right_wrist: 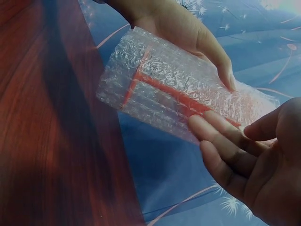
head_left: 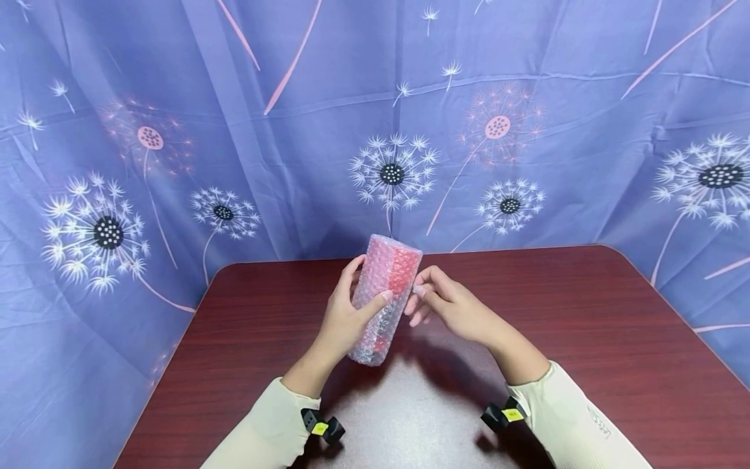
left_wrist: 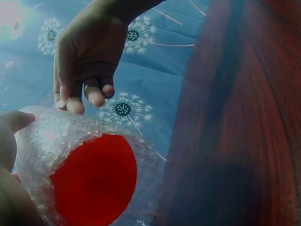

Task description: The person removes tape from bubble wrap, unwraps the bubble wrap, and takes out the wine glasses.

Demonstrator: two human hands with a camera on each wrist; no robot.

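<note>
Package: an elongated rounded bundle in clear bubble wrap (head_left: pixel 398 260), red showing through; it is tilted between the hands, apparently raised above the table.
Package end: a smooth red disc (left_wrist: pixel 99 179), left uncovered by the wrap in the left wrist view.
Left hand: the bare left hand (head_left: pixel 346 316) grips the bundle's side, thumb across the front; this probably steadies it while leaving the opposite edge accessible.
Right hand: the bare right hand (head_left: pixel 451 305) seems to pinch the wrap's edge between thumb and index finger, the other fingers loosely bent; presumably a fine hold on the film.
Surface: a reddish-brown wood-grain table (head_left: pixel 586 312) with rounded far corners, a pale glare and arm shadows.
Room: a blue-violet cloth backdrop (head_left: pixel 316 163) printed with white and pink dandelions, creased, behind the table.
Wrists: cream long sleeves (head_left: pixel 263 423); small black devices with yellow labels (head_left: pixel 498 417).
</note>
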